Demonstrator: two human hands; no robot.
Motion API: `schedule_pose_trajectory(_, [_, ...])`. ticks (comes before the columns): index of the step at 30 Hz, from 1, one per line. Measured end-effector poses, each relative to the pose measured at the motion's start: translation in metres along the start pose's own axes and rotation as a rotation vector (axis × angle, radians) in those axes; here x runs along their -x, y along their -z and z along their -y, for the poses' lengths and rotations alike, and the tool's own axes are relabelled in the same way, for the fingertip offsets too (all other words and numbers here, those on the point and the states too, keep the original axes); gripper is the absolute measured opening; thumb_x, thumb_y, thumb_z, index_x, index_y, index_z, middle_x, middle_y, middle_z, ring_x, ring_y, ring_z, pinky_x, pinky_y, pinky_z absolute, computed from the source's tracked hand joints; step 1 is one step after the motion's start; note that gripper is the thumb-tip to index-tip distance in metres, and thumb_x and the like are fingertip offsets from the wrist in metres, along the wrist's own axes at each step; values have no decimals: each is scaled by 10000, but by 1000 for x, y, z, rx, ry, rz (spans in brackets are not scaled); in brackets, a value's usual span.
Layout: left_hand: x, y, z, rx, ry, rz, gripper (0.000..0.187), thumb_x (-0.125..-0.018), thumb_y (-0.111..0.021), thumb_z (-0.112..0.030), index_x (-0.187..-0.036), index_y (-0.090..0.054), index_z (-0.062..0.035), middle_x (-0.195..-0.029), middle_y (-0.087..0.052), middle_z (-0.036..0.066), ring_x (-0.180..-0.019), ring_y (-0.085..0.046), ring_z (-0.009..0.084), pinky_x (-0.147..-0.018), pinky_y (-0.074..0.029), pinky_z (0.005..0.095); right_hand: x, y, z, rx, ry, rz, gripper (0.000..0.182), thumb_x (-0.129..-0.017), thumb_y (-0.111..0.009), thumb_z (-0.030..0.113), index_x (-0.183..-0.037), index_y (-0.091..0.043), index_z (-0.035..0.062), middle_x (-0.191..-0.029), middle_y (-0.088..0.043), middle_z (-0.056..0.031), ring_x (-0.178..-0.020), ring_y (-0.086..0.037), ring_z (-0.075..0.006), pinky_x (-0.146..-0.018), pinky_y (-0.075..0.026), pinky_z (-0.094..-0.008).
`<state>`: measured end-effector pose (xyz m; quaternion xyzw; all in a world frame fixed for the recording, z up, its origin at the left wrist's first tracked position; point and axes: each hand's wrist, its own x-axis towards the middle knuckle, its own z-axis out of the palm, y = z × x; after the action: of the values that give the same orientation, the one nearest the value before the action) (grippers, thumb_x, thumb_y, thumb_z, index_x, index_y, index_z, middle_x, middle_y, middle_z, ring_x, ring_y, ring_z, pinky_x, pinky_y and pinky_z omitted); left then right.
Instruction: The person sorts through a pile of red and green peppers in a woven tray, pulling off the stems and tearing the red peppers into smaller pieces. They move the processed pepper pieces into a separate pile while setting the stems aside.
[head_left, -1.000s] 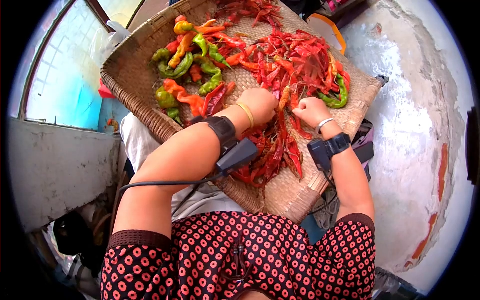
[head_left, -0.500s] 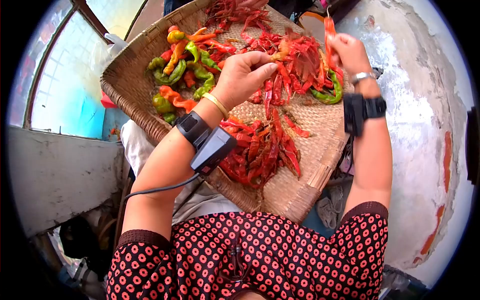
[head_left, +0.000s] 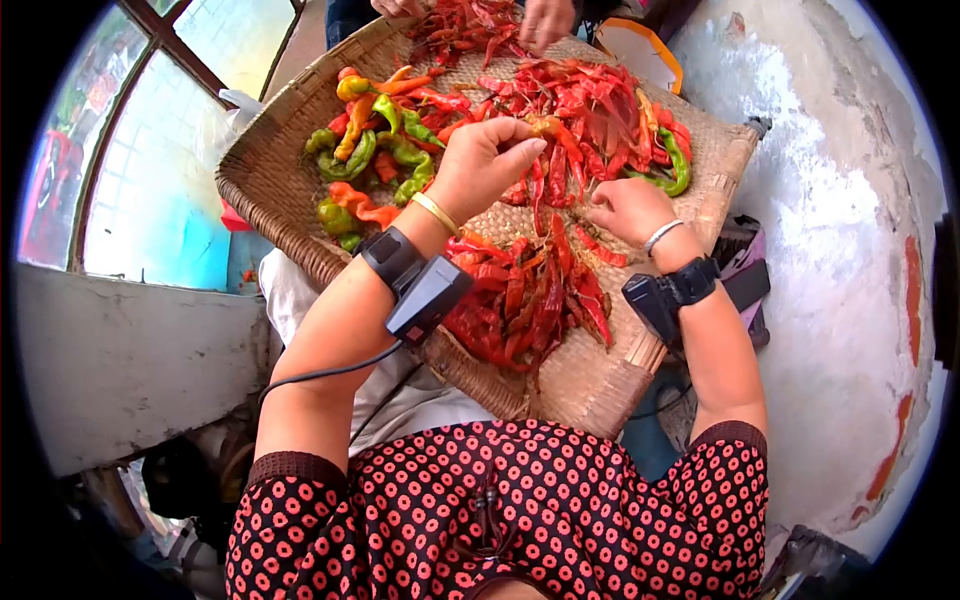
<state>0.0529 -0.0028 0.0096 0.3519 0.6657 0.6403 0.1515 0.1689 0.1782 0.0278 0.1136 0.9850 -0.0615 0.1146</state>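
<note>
My left hand (head_left: 485,165) is closed in a pinch over the middle of the basket. At its fingertips is a yellow-orange chili pepper (head_left: 547,125), beside a heap of red chili peppers (head_left: 590,95). My right hand (head_left: 637,210) hovers low over the woven surface, right of centre. Its fingers are curled together, and whatever they hold, if anything, is hidden. Just above that hand lies a green chili pepper (head_left: 678,165). Wrinkled dried red chilies (head_left: 530,310) form a pile nearest to me, below both hands.
The shallow woven basket (head_left: 590,400) spans my lap. Green and orange peppers (head_left: 360,150) fill its left side. Across from me, another person's hands (head_left: 547,22) are over more red chilies (head_left: 465,30). A rough plastered wall (head_left: 830,300) stands to the right.
My right hand has dropped from the upper right, where it held up a long red pepper, toward the basket's middle. My left hand stays pinched. The other person's hands show more.
</note>
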Motion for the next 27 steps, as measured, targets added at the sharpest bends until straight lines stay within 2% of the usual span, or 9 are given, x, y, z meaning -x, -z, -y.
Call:
schedule_pose_trajectory(12, [-61,2,-69,-231,-133,78,204,-836,-563,-197,-845,-594,4,-663,-559,-23,-545,-479,17,-485,-402,156,-3,-28,-4,197,-53,211,256,-743,-601,273,-840,-626,37,-864,-620,-128,-838,-593,-273,-701,-485,-383])
schedule_pose_trajectory(14, [-84,-3,-66,-192,-181,65,222,-833,-565,-204,-890,-592,9,-694,-582,4,-585,-517,55,-511,-430,185,-5,-32,-7,196,-66,221,223,-745,-582,233,-845,-628,39,-868,-620,-129,-839,-594,-273,-699,-486,-382])
schedule_pose_trajectory(16, [-98,-6,-43,-614,-546,52,260,-803,-594,-207,-964,-583,-3,-750,-610,47,-625,-558,126,-563,-463,233,-6,-32,-7,194,-77,227,195,-747,-563,192,-850,-630,41,-871,-620,-131,-839,-594,-274,-697,-487,-381])
schedule_pose_trajectory(17, [-96,-9,-28,-648,-563,43,219,-738,-598,-262,-851,-604,-75,-738,-605,137,-662,-573,327,-596,-465,381,-6,-30,-6,204,-80,250,185,-740,-548,160,-857,-632,44,-882,-619,-133,-849,-593,-276,-702,-486,-382])
schedule_pose_trajectory(18, [-84,-12,-9,-747,-662,36,210,-742,-574,-237,-891,-607,-93,-764,-604,141,-701,-572,336,-634,-470,401,-6,-29,-6,211,-86,272,184,-733,-533,128,-864,-634,48,-894,-619,-134,-860,-591,-279,-707,-484,-384])
schedule_pose_trajectory(19, [-62,-14,-18,-810,-345,316,223,-748,-544,-208,-942,-604,-116,-804,-609,142,-750,-584,307,-674,-478,402,-6,-30,-7,206,-91,272,184,-733,-533,128,-864,-634,48,-894,-619,-134,-860,-591,-279,-707,-484,-384])
schedule_pose_trajectory(22, [-21,-24,12,-1274,-410,684,154,-741,-508,-76,-856,-598,-124,-920,-539,104,-763,-599,266,-625,-505,367,-7,-37,-13,207,-27,214,135,-671,-567,187,-735,-595,72,-743,-604,-133,-755,-577,-311,-646,-462,-415])
schedule_pose_trajectory(23, [-13,-23,16,-1277,-383,778,330,-708,-531,-53,-1010,-562,-182,-932,-513,79,-697,-588,263,-579,-491,357,-7,-40,-15,165,0,169,132,-659,-570,191,-713,-587,71,-728,-599,-136,-738,-574,-315,-636,-459,-414])
schedule_pose_trajectory(27, [1,-22,31,-1183,-438,679,209,-701,-535,-62,-890,-565,-147,-914,-503,69,-671,-583,263,-561,-484,373,-4,-31,-14,59,24,160,163,-645,-567,195,-735,-600,63,-752,-597,-158,-748,-574,-326,-655,-456,-406])
